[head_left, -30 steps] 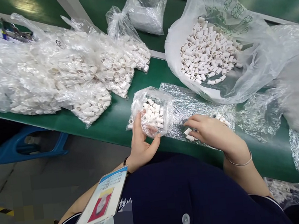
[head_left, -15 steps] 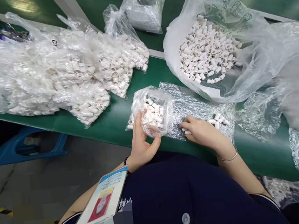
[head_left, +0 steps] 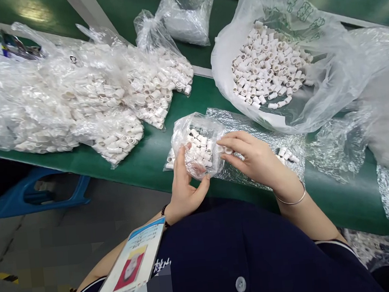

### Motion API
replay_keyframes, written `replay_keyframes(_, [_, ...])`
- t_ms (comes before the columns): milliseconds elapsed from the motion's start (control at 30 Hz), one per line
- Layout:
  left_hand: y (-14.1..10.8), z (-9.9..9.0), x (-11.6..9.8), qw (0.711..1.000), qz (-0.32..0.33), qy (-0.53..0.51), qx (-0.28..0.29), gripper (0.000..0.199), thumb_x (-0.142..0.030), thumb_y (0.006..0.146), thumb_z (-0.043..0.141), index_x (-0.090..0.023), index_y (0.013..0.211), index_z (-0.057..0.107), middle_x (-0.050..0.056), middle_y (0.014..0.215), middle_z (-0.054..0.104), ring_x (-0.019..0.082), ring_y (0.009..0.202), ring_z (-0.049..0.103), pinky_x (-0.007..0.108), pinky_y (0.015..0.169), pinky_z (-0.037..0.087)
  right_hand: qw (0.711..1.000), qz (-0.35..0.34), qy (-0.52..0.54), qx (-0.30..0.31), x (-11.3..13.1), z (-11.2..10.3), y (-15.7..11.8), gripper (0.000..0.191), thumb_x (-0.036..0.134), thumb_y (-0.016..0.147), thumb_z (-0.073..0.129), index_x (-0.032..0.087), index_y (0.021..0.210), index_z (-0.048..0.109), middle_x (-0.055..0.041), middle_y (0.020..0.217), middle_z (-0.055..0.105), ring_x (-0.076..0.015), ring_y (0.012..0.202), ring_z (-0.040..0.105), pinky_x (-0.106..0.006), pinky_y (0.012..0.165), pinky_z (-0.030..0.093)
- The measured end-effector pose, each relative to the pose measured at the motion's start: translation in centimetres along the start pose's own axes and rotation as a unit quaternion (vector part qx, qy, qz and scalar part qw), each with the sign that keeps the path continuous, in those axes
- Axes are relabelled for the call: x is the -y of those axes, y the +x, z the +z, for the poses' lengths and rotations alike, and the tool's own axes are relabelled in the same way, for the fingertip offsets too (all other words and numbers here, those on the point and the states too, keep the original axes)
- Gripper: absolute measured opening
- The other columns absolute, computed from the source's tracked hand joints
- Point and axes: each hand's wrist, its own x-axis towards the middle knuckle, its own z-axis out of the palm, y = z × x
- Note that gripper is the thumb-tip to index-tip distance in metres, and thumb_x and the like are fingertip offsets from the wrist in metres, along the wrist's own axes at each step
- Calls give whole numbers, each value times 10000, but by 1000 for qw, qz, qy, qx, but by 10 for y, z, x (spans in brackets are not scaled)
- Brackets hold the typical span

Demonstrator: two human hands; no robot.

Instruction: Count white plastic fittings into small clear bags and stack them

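A small clear bag (head_left: 214,125) stands open on the green table, with several short white tubes (head_left: 199,147) inside. My left hand (head_left: 188,185) grips its near left side, the fingers partly behind the film. At the bag's right edge, my right hand (head_left: 250,156) pinches a few white tubes (head_left: 224,149) between thumb and fingers. A flat sheet of clear plastic (head_left: 240,125) lies under that hand, with several loose tubes (head_left: 287,154) on it to the right. Behind it, a large open bag (head_left: 222,74) holds a heap of the same tubes.
Filled clear bags (head_left: 100,91) cover the left of the table (head_left: 141,162). Pliers-like tools (head_left: 21,47) lie on paper at the far left. More plastic bags (head_left: 387,113) are at the right. A blue stool (head_left: 54,189) stands below the table edge.
My right hand has moved left and up from the plastic sheet to the small bag's edge, carrying tubes. My left hand has stayed on the bag.
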Motion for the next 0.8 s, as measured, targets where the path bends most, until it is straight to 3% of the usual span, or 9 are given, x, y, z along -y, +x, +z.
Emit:
replay_keyframes(100, [1,-2,-1,1000,-1,0,1,883,-272,926,639,-303,1603,73,180,1643,218,373,1511,282,531,1113,465,994,-31,7,-103,8,-5,4,329,289,1017,500,238,1333,579,-109,1368,584,-240,1227,588,-417,1016,534])
replay_keyframes(200, [1,-4,-1,1000,6,3,-5,899,-293,921,651,-300,1604,67,182,1641,223,381,1515,266,557,1124,445,992,8,-32,-121,0,-22,-7,291,286,1020,490,237,1279,613,-103,1266,650,-244,1137,638,-415,959,559])
replay_keyframes(267, [1,-4,1,1000,4,-2,-7,896,-297,921,650,-306,1603,69,181,1640,221,378,1517,264,551,1115,459,993,55,-69,-74,-10,-35,-23,267,277,1019,479,226,1227,638,-105,1165,685,-238,996,678,-392,847,581])
replay_keyframes(367, [1,-1,2,1000,-4,-13,-10,890,-307,919,653,-314,1602,82,187,1640,216,383,1499,305,528,1069,511,983,112,-128,73,-22,-42,-51,233,235,998,485,199,1152,655,-107,1102,690,-226,843,684,-367,714,567])
replay_keyframes(467, [3,1,3,1000,-5,-9,3,899,-335,915,661,-332,1600,79,180,1637,229,374,1427,431,514,1026,548,965,125,-145,179,-24,-31,-74,221,175,960,521,195,1144,641,-113,1143,661,-251,930,670,-375,731,566])
replay_keyframes(600, [5,2,3,1000,5,14,22,900,-374,921,655,-348,1600,65,156,1632,258,357,1378,491,525,1043,534,965,102,-161,183,-18,-5,-85,292,97,920,540,182,1186,626,-149,1283,581,-312,1157,576,-404,796,568])
replay_keyframes(800, [4,0,4,1000,6,16,12,920,-392,904,674,-347,1601,74,167,1637,257,374,1334,533,558,1035,532,951,108,-203,204,-20,10,-73,289,9,920,466,165,1033,682,-129,1104,625,-269,980,602,-355,709,545])
